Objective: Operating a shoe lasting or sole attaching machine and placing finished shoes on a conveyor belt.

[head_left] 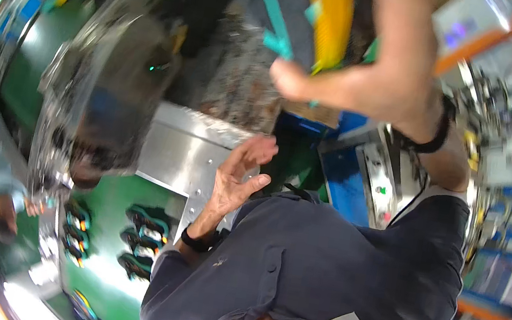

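My right hand (363,86) is raised at the upper right, its thumb and fingers around a long dark grey piece (294,13) with a teal strip and a yellow ribbed band. The top edge cuts the piece off and motion smears it, so I cannot tell its kind. My left hand (240,174) is lower down, beside the corner of a bare metal plate (174,151). Its fingers are spread and hold nothing. Beyond it lies a worn, rough brown surface (243,69), below the raised piece.
A machine's clear, shiny cover (111,85) stands at left. Several dark shoes (141,242) with teal and orange parts lie in rows on a green surface (93,295). Another person's hand (34,206) shows at far left. A blue-sided machine (348,184) stands at right, near shelving (502,243).
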Demonstrator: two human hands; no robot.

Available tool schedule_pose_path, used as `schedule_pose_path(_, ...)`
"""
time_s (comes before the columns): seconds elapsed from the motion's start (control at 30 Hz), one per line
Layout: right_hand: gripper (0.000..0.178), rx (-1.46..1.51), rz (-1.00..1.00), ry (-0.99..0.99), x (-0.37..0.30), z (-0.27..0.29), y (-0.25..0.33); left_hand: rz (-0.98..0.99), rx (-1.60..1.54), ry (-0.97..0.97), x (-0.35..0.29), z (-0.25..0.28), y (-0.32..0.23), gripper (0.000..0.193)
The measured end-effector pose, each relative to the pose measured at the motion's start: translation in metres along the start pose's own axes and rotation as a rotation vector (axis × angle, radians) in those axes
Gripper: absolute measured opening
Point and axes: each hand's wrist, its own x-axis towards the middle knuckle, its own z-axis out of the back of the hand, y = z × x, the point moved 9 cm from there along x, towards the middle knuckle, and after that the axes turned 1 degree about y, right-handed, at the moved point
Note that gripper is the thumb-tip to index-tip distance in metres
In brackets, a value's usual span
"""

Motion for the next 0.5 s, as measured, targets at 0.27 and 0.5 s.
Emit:
schedule_pose_path(0.27,0.094,-0.794,-0.604,0.165,-0.149,0.132,0.132,-0.624,0.495,0.477,0.055,-0.199,-0.003,0.067)
schedule_pose_path(0.5,0.08,-0.518,-1.261,-0.452,-0.36,0.337,0.228,0.482,-0.511,0.77,-0.026,-0.396,0.1,0.043)
